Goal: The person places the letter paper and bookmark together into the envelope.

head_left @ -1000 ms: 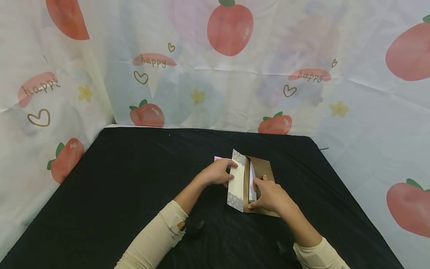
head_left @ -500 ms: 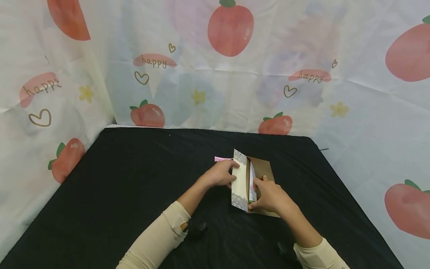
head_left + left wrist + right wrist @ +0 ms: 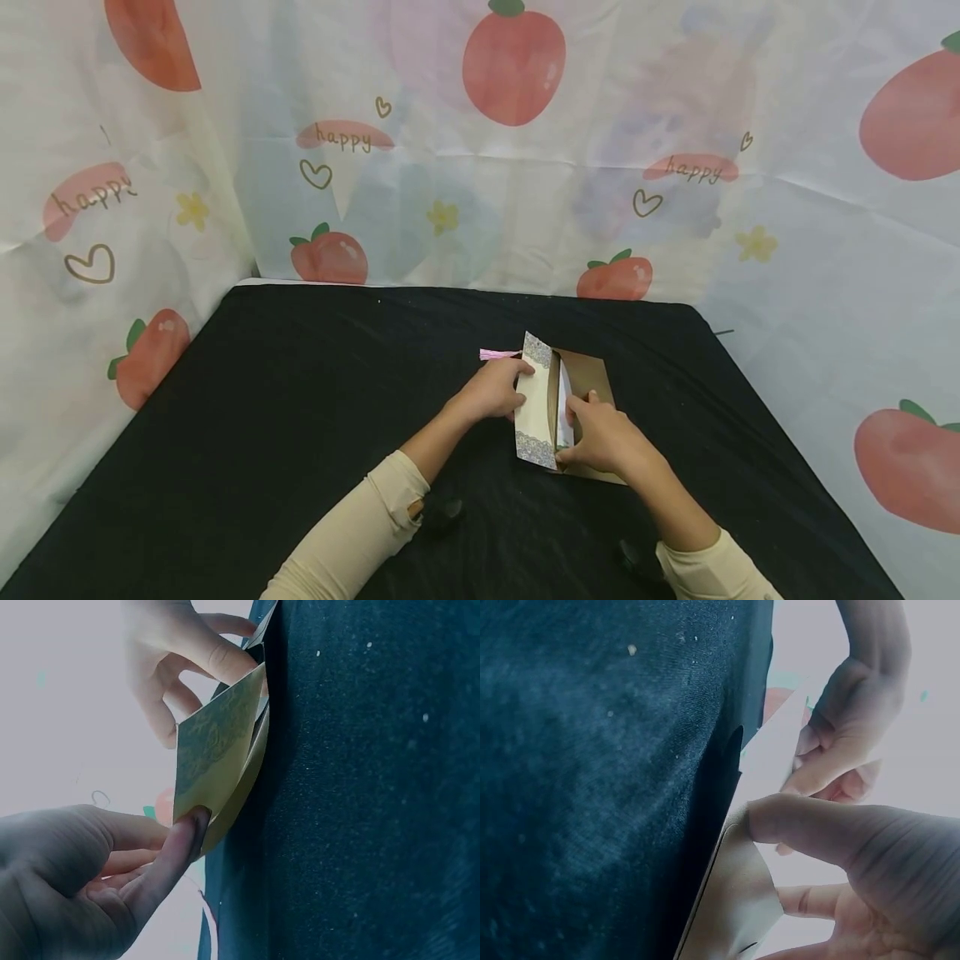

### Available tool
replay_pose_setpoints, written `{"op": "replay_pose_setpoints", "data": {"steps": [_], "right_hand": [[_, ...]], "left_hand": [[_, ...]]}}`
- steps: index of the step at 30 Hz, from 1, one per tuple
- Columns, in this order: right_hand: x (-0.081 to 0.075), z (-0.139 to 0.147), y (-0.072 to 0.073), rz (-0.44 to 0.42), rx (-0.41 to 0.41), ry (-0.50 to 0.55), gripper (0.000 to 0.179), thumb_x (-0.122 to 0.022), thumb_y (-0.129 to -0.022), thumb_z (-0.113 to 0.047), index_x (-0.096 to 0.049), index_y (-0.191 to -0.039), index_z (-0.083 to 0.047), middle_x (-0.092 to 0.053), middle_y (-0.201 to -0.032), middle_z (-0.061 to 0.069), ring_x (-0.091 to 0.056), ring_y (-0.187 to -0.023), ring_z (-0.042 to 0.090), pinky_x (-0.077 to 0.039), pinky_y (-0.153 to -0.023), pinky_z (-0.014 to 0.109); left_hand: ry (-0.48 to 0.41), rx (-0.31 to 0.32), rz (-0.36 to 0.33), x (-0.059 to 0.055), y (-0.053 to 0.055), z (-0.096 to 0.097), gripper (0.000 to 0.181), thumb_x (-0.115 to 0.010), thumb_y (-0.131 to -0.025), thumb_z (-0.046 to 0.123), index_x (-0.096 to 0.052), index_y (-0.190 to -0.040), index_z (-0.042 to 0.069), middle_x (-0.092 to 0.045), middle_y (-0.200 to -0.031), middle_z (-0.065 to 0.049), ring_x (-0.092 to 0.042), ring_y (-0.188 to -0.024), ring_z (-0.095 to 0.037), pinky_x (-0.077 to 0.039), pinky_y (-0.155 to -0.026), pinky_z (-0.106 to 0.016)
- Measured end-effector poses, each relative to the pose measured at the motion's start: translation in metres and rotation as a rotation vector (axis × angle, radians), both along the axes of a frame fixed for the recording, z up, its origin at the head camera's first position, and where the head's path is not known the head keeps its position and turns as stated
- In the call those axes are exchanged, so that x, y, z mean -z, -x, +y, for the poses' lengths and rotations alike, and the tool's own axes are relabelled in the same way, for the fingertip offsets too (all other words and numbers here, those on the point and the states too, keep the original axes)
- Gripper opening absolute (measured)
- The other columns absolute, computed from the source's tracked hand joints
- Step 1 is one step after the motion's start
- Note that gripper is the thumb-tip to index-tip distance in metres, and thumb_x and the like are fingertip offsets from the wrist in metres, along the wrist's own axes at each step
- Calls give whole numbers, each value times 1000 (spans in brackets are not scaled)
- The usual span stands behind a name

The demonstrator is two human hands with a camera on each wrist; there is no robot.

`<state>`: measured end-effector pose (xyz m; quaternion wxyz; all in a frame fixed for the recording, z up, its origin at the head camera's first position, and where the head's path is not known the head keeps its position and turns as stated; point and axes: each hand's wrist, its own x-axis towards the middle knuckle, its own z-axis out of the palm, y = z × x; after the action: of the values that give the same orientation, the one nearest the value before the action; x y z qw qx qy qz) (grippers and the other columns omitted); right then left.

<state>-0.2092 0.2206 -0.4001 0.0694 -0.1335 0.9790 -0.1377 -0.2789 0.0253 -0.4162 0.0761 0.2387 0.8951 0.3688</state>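
Note:
An envelope [image 3: 583,371] with a brown inside lies on the black cloth, its cream flap [image 3: 534,408] with grey lace-patterned ends raised at the left. My left hand [image 3: 491,390] pinches the flap's outer edge; in the left wrist view, the thumb lies on the flap [image 3: 217,750] and the fingers are behind it. My right hand [image 3: 606,435] grips the envelope's opening, thumb near its lower corner, beside a white paper [image 3: 563,396] that shows inside. The right wrist view has the thumb of the right hand [image 3: 877,855] on the brown paper. A pink strip [image 3: 497,355], perhaps a tassel, sticks out behind the left hand.
Black cloth [image 3: 337,383] covers the table. Behind it and at both sides hang white curtains [image 3: 510,208] printed with peaches, hearts and the word "happy". Small dark objects show near the left wrist [image 3: 446,510] and the right wrist [image 3: 633,557].
My left hand has shifted slightly right, bringing the flap closer to the envelope's opening. More of the pink strip shows. My right hand has stayed nearly still.

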Motion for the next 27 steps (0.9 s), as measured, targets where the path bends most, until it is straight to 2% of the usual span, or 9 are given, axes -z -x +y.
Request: {"op": "replay_pose_setpoints", "data": {"steps": [4, 10, 13, 16, 17, 20, 23, 25, 27], "right_hand": [[0, 0, 0, 4, 3, -3, 50, -95, -70, -27, -58, -99, -9, -51, -97, 14, -53, -68, 26, -46, -57, 42], [-2, 0, 0, 0, -1, -11, 48, -92, -71, -26, -57, -99, -9, -52, -98, 15, -53, -68, 26, -46, -58, 42], [-3, 0, 0, -1, -16, -19, 46, -90, -71, -25, -56, -98, -9, -58, -114, 29, -56, -72, 30, -48, -61, 45], [-3, 1, 1, -6, -20, -27, 44, -88, -73, -25, -56, -99, -9, -54, -128, 39, -58, -75, 31, -49, -62, 46], [-3, 1, 0, -7, -20, -29, 44, -88, -74, -26, -56, -99, -8, -52, -130, 40, -58, -75, 31, -50, -62, 46], [-2, 0, 0, -13, -8, -26, 42, -85, -78, -29, -56, -101, -8, -57, -115, 29, -56, -69, 27, -47, -59, 42], [0, 0, 0, -14, -4, -20, 42, -84, -82, -35, -55, -99, -8, -55, -102, 18, -53, -65, 24, -44, -56, 39], [0, 0, -1, -12, -3, -19, 45, -84, -83, -39, -54, -98, -9, -55, -102, 17, -53, -66, 24, -43, -57, 39], [1, 0, -1, -14, -4, -21, 46, -84, -84, -42, -53, -96, -9, -56, -103, 17, -53, -66, 24, -43, -57, 39]], "left_hand": [[21, -15, 15, -1, -2, 1, 48, -67, -87, -9, -64, -135, -3, -68, -123, -19, -64, -53, -10, -51, -48, -20], [40, -42, 10, -2, -4, 2, 49, -68, -88, -8, -65, -136, -1, -68, -125, -17, -65, -62, -12, -51, -48, -20], [50, -51, 20, -2, -5, 3, 48, -68, -88, -8, -65, -135, 0, -68, -125, -16, -69, -71, -18, -51, -49, -21], [71, -53, 46, -2, -6, 4, 47, -69, -88, -6, -66, -135, 2, -68, -126, -15, -67, -83, -22, -51, -51, -21], [73, -53, 50, -2, -6, 5, 47, -69, -88, -7, -67, -135, 2, -68, -126, -14, -66, -82, -21, -51, -51, -21], [65, -52, 38, -2, -7, 6, 47, -68, -89, -7, -66, -135, 2, -69, -125, -14, -65, -72, -16, -50, -50, -21], [40, -48, -1, -2, -8, 7, 48, -67, -89, -8, -64, -137, 0, -69, -124, -16, -65, -58, -12, -50, -48, -21], [26, -42, -17, -2, -8, 7, 48, -67, -90, -8, -63, -137, -1, -68, -126, -17, -65, -54, -11, -51, -48, -21], [18, -34, -16, -1, -9, 7, 47, -67, -91, -7, -63, -137, -1, -67, -127, -18, -65, -57, -11, -51, -49, -21]]}}
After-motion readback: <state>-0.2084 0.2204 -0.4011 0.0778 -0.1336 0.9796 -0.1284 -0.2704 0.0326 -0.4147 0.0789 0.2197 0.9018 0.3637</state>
